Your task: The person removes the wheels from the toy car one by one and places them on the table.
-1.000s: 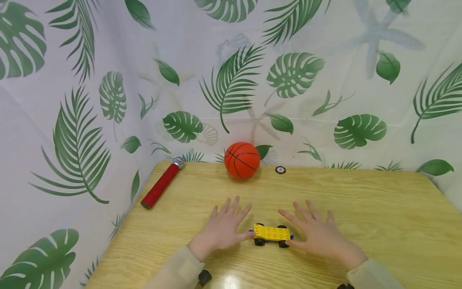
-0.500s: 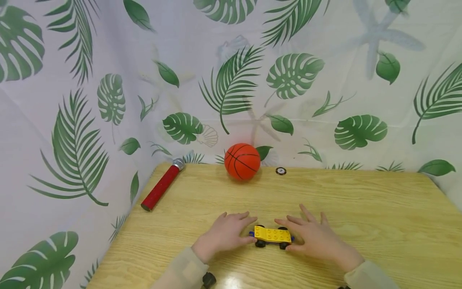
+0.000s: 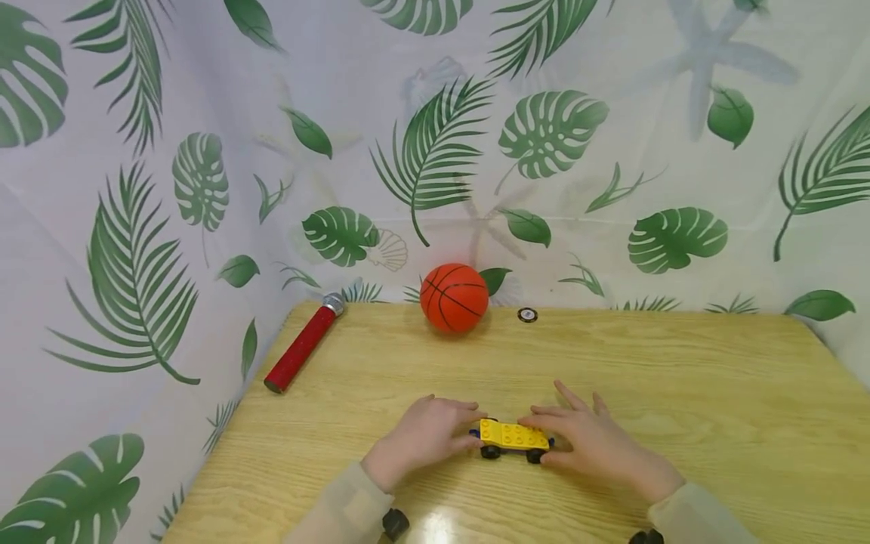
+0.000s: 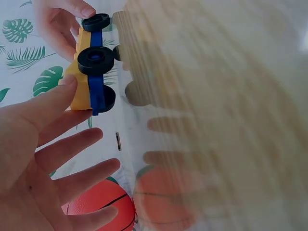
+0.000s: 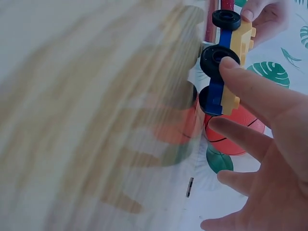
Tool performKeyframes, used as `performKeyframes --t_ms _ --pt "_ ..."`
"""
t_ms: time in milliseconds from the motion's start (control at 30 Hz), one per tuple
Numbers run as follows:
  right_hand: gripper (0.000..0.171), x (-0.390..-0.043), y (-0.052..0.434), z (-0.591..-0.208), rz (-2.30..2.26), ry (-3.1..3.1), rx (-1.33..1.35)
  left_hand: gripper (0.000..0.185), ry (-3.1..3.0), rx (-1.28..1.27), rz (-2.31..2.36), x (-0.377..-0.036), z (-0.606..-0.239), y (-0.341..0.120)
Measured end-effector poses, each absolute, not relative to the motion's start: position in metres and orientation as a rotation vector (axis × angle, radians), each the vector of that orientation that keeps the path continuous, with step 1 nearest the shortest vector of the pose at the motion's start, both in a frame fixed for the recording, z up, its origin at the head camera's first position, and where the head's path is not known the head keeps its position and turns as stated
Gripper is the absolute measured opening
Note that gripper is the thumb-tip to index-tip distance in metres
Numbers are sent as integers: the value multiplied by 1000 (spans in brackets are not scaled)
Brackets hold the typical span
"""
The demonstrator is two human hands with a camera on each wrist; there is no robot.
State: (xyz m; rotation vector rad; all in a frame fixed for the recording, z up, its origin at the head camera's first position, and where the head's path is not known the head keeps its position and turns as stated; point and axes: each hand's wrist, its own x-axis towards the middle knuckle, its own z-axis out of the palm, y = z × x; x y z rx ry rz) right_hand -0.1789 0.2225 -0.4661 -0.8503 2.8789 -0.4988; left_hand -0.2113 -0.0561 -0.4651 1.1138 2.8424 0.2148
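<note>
Now both hands have closed inward. Left hand [image 3: 423, 437] and right hand [image 3: 590, 446] pinch the yellow toy car [image 3: 513, 436] by its ends, ready for lifting.

Setup is a light wood-grain table [image 3: 680, 393] pushed into a corner, with a white cloth [image 3: 612, 60] printed with green palm and monstera leaves hung behind and on the left side. Lighting's soft, with one bright glare spot on the near edge.

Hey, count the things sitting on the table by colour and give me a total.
Yellow: 1, the toy car
Orange: 1, the basketball
Red: 1, the tube
Dark: 1, the small round disc
Total: 4
</note>
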Motion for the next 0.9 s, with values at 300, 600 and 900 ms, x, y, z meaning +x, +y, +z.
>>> performKeyframes --t_ms 300,600,900 --pt "54 -185 225 -462 -703 2844 -880 47 2757 1048 591 -215 -463 -58" --pt "54 -186 225 -453 -868 2875 -958 50 2586 863 1013 -215 -455 -62" --pt "52 -184 224 -439 -967 2867 -917 48 2418 747 1348 -217 -455 -59"
